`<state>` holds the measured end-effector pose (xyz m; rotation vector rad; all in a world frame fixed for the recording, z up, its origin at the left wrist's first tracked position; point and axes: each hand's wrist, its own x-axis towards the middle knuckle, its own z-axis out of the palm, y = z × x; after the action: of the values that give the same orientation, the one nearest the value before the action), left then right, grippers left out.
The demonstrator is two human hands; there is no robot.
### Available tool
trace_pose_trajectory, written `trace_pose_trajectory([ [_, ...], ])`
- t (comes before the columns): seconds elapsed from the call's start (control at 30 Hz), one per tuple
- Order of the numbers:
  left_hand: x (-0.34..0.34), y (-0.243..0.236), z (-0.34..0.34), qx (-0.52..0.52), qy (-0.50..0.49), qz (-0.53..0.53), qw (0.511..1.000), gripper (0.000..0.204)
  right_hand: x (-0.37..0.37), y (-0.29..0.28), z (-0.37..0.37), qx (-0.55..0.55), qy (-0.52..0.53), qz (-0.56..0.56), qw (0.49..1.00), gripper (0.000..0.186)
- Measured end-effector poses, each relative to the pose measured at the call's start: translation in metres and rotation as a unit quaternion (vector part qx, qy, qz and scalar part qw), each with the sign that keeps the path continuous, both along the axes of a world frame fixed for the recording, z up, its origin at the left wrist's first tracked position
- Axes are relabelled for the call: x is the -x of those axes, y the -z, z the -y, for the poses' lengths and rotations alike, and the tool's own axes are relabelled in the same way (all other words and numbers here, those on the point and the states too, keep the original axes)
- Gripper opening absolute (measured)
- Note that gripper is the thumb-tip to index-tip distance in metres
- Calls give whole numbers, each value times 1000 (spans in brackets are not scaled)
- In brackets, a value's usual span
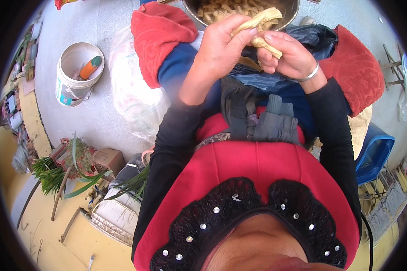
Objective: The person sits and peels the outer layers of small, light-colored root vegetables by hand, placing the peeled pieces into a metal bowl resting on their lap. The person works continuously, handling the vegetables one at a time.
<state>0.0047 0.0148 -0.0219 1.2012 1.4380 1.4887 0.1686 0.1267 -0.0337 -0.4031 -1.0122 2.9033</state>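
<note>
A pale yellow, ribbed, folded strip [263, 19] is held in front of me at the top of the view, and its exact kind I cannot make out. My left hand [220, 45] pinches it with the thumb on its near side. From the right, my right hand [290, 53], with a silver bangle at the wrist, grips the strip's lower end between thumb and fingers. Just beyond both hands stands a round metal bowl [295, 14] with many similar pale curled pieces [228, 7] in it. Dark plastic sheeting [314, 38] lies across my lap beneath the hands.
Red cloths [160, 34] cover my knees. To the left are a white bucket [68, 86] holding an orange and green object [91, 67], and a translucent plastic bag [133, 86]. Potted plants [49, 174] stand at lower left, a blue plastic stool or tub [375, 151] at right.
</note>
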Motion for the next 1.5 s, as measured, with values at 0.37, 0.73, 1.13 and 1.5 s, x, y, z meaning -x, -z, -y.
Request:
trace_pose_trajectory([
  [0.37,8,-5,12,80,104,103,986,20,-4,-9,1,-26,-46,34,998,32],
  [0.73,-6,1,17,172,38,360,916,20,1,-30,31,-694,192,34,693,31],
  [1.13,-17,-14,32,166,48,444,879,25,-3,-42,35,-713,155,31,683,21],
  [1.5,-16,-8,26,159,70,470,866,28,-9,-37,42,-570,176,94,797,26],
])
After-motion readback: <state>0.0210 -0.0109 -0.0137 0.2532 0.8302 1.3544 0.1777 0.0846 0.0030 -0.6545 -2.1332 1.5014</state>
